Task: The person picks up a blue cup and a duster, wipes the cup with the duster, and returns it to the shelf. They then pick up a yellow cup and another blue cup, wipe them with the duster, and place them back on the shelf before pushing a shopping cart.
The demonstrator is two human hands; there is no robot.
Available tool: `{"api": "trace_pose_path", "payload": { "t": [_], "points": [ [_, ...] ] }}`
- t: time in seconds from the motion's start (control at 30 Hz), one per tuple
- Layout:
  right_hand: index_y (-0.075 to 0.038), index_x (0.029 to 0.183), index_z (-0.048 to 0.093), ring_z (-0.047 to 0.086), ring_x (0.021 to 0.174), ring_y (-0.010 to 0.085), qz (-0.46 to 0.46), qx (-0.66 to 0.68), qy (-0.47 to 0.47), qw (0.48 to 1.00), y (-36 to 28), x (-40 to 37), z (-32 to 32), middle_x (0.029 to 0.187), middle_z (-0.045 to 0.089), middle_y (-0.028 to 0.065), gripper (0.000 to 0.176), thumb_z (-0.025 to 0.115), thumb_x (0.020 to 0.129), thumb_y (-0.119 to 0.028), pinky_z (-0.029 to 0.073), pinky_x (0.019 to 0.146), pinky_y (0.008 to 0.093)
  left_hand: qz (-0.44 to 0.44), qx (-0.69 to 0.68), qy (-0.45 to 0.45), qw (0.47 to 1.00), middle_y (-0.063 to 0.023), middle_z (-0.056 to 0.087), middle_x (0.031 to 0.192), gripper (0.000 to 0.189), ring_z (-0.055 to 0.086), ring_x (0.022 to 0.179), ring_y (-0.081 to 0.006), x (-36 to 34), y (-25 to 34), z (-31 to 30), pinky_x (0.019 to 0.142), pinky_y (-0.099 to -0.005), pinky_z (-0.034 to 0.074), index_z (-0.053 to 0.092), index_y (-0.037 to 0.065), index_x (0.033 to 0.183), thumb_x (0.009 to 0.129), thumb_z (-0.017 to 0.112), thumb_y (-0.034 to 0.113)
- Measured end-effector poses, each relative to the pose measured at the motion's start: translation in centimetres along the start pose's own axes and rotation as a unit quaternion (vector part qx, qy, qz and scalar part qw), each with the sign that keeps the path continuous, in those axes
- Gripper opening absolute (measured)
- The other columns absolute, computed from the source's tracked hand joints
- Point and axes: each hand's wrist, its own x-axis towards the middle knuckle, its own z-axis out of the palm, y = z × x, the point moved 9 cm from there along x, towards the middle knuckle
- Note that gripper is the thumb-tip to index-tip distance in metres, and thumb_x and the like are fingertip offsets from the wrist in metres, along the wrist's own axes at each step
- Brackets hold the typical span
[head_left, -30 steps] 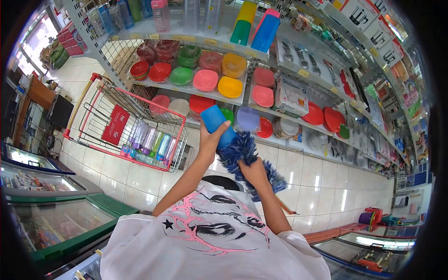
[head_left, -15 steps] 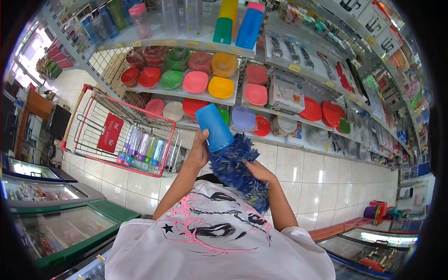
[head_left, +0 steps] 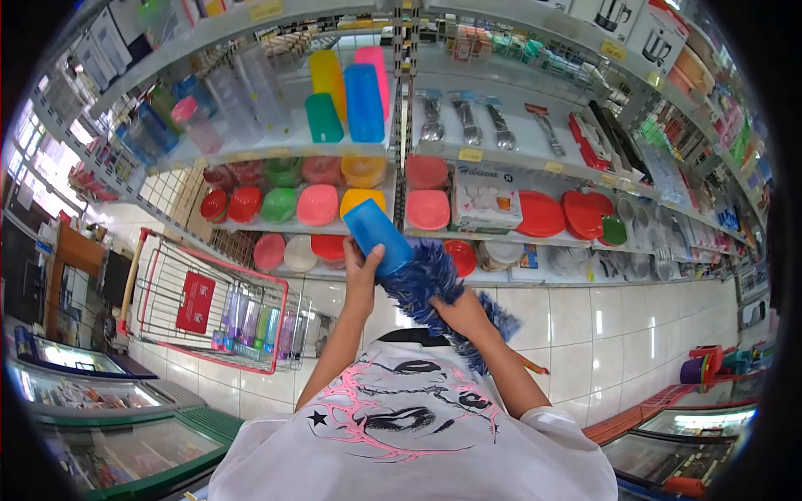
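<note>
A blue plastic cup (head_left: 378, 234) is tilted in front of my chest, with my left hand (head_left: 362, 271) wrapped round its side. Its lower right end meets a fluffy dark blue duster (head_left: 424, 280). My right hand (head_left: 464, 314) grips the duster near its middle, and the rest of the duster runs down to the right past my wrist. An orange stick end (head_left: 533, 365) shows beyond my right forearm. Behind the cup are shelves with a yellow bowl (head_left: 362, 200) and a pink bowl (head_left: 317, 205).
A shopping cart (head_left: 196, 302) holding bottles stands at the left. Upright cups (head_left: 364, 102) fill the upper shelf, with packaged cutlery (head_left: 466, 119) and a white box (head_left: 484, 200) to their right. Freezers (head_left: 125, 451) line the lower left and lower right.
The view has shifted, bringing more of the upper shelves into sight. The duster has swung, its tail now right of my forearm, and my left thumb lies across the cup.
</note>
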Motion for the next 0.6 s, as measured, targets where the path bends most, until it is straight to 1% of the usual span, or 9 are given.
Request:
{"api": "trace_pose_path", "payload": {
  "t": [0.07, 0.13, 0.2, 0.27, 0.33, 0.43, 0.53, 0.57, 0.6],
  "points": [
    [-0.002, 0.116, 0.061, 0.064, 0.095, 0.0204, 0.035, -0.086, -0.011, 0.996, 0.3, 0.4, -1.3, 0.104, 0.068, 0.0125, 0.042, 0.067, 0.084, -0.028, 0.047, 0.087, 0.0339, -0.002, 0.089, -0.007, 0.996, -0.0107, 0.054, 0.117, 0.064, 0.055, 0.103, -0.0192, 0.1, -0.2, 2.1, 0.093, -0.0325, 0.043, 0.038, 0.004, 0.133, 0.083, 0.072, 0.025],
    [-0.001, 0.118, 0.06, 0.062, 0.099, 0.0192, -0.038, 0.12, -0.01, 0.992, 0.6, 1.1, -2.1, 0.108, 0.067, 0.011, 0.042, 0.066, 0.086, -0.028, 0.046, 0.09, 0.0326, -0.011, 0.062, 0.005, 0.998, -0.0094, 0.055, 0.116, 0.063, 0.056, 0.103, -0.0185, 1.0, -1.4, 2.5, 0.094, -0.0322, 0.043, 0.039, 0.003, 0.131, 0.083, 0.073, 0.025],
    [0.0, 0.123, 0.056, 0.058, 0.106, 0.0182, -0.002, 0.171, -0.094, 0.981, 2.5, 1.5, -3.1, 0.115, 0.065, 0.01, 0.045, 0.063, 0.09, -0.029, 0.043, 0.094, 0.031, -0.059, -0.009, 0.034, 0.998, -0.0102, 0.054, 0.118, 0.065, 0.056, 0.104, -0.0184, 2.1, -1.9, 2.1, 0.093, -0.0326, 0.043, 0.039, 0.002, 0.132, 0.082, 0.073, 0.025],
    [0.001, 0.134, 0.047, 0.051, 0.117, 0.0194, 0.076, 0.181, -0.183, 0.963, 8.4, 1.3, -2.6, 0.13, 0.056, 0.0101, 0.053, 0.056, 0.095, -0.033, 0.037, 0.102, 0.0319, 0.086, -0.05, 0.092, 0.991, -0.0123, 0.053, 0.121, 0.07, 0.054, 0.108, -0.02, 4.4, 2.2, 1.2, 0.094, -0.0334, 0.044, 0.036, 0.002, 0.135, 0.081, 0.074, 0.025],
    [0.003, 0.133, 0.047, 0.051, 0.118, 0.0197, 0.078, 0.147, -0.162, 0.972, 13.1, 1.0, -3.4, 0.128, 0.057, 0.0114, 0.057, 0.055, 0.094, -0.038, 0.038, 0.102, 0.0324, 0.149, 0.035, 0.114, 0.982, -0.0146, 0.051, 0.123, 0.076, 0.053, 0.111, -0.0221, 7.1, 6.4, 0.6, 0.094, -0.0341, 0.044, 0.032, 0.002, 0.137, 0.08, 0.075, 0.026],
    [-0.001, 0.132, 0.051, 0.056, 0.114, 0.0225, 0.211, 0.008, -0.154, 0.965, 24.4, -1.2, -3.7, 0.123, 0.06, 0.0144, 0.071, 0.061, 0.085, -0.054, 0.041, 0.099, 0.0337, 0.18, 0.093, 0.015, 0.979, -0.0174, 0.047, 0.127, 0.082, 0.051, 0.113, -0.0244, 10.7, 14.1, 3.7, 0.094, -0.035, 0.045, 0.027, 0.0, 0.136, 0.078, 0.078, 0.026],
    [-0.006, 0.133, 0.05, 0.056, 0.113, 0.0287, 0.337, -0.101, -0.115, 0.929, 49.5, -6.2, 0.2, 0.123, 0.059, 0.0198, 0.081, 0.064, 0.078, -0.063, 0.045, 0.096, 0.0377, 0.247, 0.16, 0.028, 0.955, -0.0185, 0.044, 0.128, 0.083, 0.051, 0.113, -0.0251, 14.0, 19.5, 4.8, 0.094, -0.0352, 0.045, 0.026, 0.0, 0.135, 0.076, 0.079, 0.026],
    [-0.011, 0.137, 0.049, 0.052, 0.121, 0.0303, 0.301, -0.015, -0.086, 0.95, 47.8, -9.0, -0.1, 0.126, 0.058, 0.0202, 0.08, 0.064, 0.078, -0.063, 0.037, 0.105, 0.0367, 0.27, 0.21, 0.046, 0.939, -0.0188, 0.044, 0.127, 0.084, 0.051, 0.113, -0.0255, 14.5, 20.8, 5.5, 0.093, -0.0352, 0.046, 0.026, 0.0, 0.134, 0.076, 0.08, 0.026],
    [-0.011, 0.137, 0.049, 0.052, 0.121, 0.0303, 0.298, -0.006, -0.086, 0.951, 48.2, -10.8, -1.3, 0.126, 0.058, 0.0202, 0.08, 0.064, 0.078, -0.063, 0.037, 0.105, 0.0367, 0.273, 0.217, 0.041, 0.936, -0.0188, 0.044, 0.127, 0.084, 0.051, 0.113, -0.0255, 15.2, 21.4, 6.3, 0.093, -0.0352, 0.046, 0.026, 0.0, 0.134, 0.076, 0.08, 0.026]
  ]
}}
